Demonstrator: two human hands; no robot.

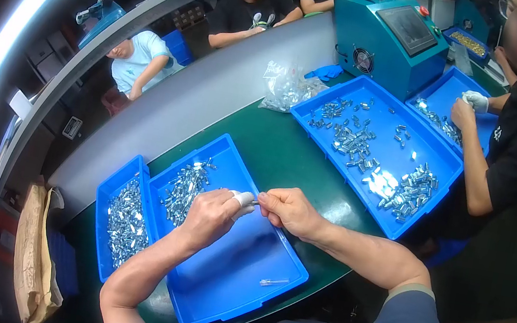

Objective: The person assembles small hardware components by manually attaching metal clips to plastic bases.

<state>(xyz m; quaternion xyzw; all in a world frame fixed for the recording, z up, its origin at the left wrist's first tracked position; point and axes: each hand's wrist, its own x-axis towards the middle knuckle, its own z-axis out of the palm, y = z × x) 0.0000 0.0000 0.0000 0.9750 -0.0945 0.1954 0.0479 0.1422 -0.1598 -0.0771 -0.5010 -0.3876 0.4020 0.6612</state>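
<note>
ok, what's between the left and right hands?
A small metal piece, seen in the head view, bridges the fingertips of the left hand and right hand. Fingers cover its ends, so its full shape can't be told.

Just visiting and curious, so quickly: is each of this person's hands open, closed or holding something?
Left hand: closed, holding a small metallic piece.
Right hand: closed, pinching at that piece.

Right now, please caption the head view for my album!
Left hand and right hand pinch a metal piece over a blue tray.
</note>
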